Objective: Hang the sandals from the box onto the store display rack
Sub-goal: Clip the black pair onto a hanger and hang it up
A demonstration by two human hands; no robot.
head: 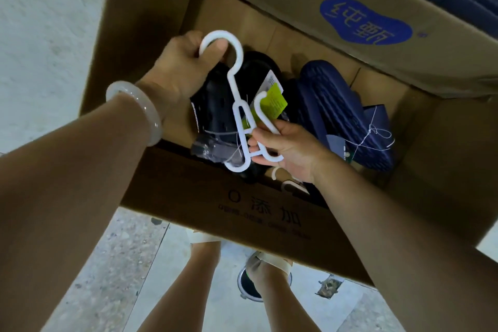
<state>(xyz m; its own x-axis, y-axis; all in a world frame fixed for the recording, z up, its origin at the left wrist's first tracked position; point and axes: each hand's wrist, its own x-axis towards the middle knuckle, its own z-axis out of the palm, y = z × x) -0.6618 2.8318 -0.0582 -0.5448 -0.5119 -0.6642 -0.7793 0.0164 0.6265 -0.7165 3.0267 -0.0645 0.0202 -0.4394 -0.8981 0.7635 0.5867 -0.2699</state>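
An open cardboard box (215,207) fills the middle of the head view. Over it my left hand (180,67) grips a pair of black sandals (215,100) with a green tag (275,101). A white plastic hanger (237,100) lies across the black pair, its hook curling over my left thumb. My right hand (285,145) pinches the hanger's lower prongs. A navy blue pair of sandals (336,113), tied with white string, lies in the box to the right. No display rack is in view.
The box's far flap (350,13) with a blue logo stands open at the top right. More white hanger pieces (291,183) lie in the box under my right wrist. My legs and sandalled feet stand on the speckled floor (107,264) below the box.
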